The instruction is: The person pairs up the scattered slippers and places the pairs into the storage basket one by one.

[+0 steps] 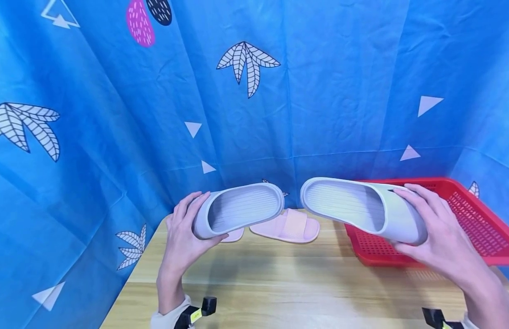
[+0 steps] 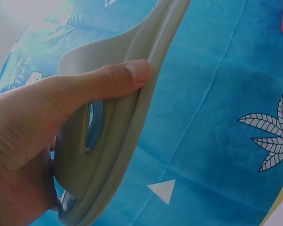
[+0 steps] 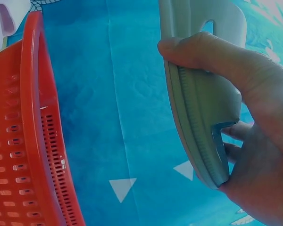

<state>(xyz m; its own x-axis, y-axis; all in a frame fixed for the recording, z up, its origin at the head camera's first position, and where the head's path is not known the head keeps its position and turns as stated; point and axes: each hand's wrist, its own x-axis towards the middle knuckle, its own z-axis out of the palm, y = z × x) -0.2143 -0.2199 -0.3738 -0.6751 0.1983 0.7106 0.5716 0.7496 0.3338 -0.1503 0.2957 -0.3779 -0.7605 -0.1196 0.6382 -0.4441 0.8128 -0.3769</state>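
My left hand [image 1: 184, 233] grips a pale grey slipper [image 1: 246, 205] round its strap end, thumb along the sole edge in the left wrist view. In my right hand [image 1: 439, 233] is a matching slipper [image 1: 345, 201], held the same way with the thumb [image 3: 184, 52] against the side of its sole. Both slippers are raised above the table, insoles facing the head camera, heel ends pointing toward each other with a small gap between. Behind them on the table lies a pink slipper [image 1: 293, 226]; a second pink slipper [image 1: 234, 235] is mostly hidden behind the left grey one.
A red perforated basket [image 1: 484, 219] stands at the right of the wooden table [image 1: 279, 283], partly behind my right hand. A blue patterned curtain [image 1: 320, 91] hangs behind the table and along its left side.
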